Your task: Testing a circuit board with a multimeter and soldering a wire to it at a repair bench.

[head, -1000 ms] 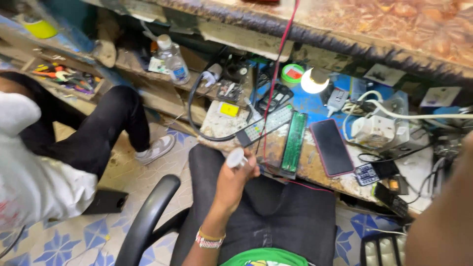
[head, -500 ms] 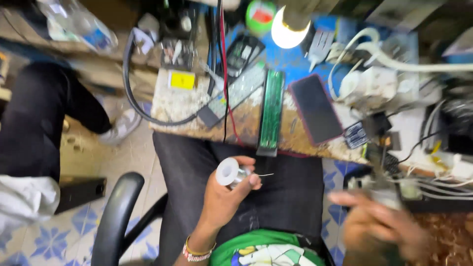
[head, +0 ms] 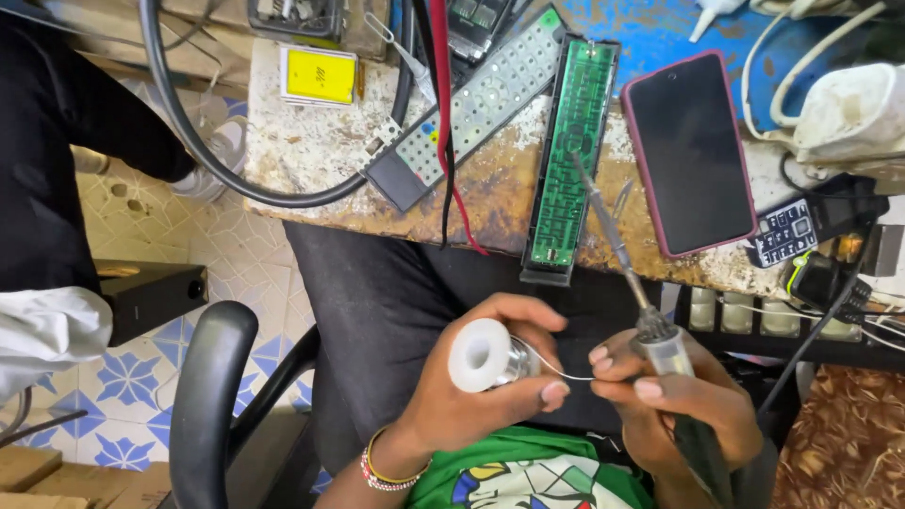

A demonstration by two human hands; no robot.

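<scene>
Fingers [head: 556, 391] of left hand [head: 471, 396] wrapped the solder spool [head: 483, 355] | right hand [head: 679, 396] pinched its thin, soft wire [head: 556, 368], gripping the soldering iron [head: 650, 320] | likely light; best held by the rim

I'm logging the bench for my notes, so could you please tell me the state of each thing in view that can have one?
Solder spool: held in the left hand, wire end pulled out.
Soldering iron: gripped in the right hand, tip over the bench.
Green circuit board: bare, lying in its opened case.
Remote keypad cover: detached, lying beside the board.
Phone: screen dark, lying flat.
</scene>
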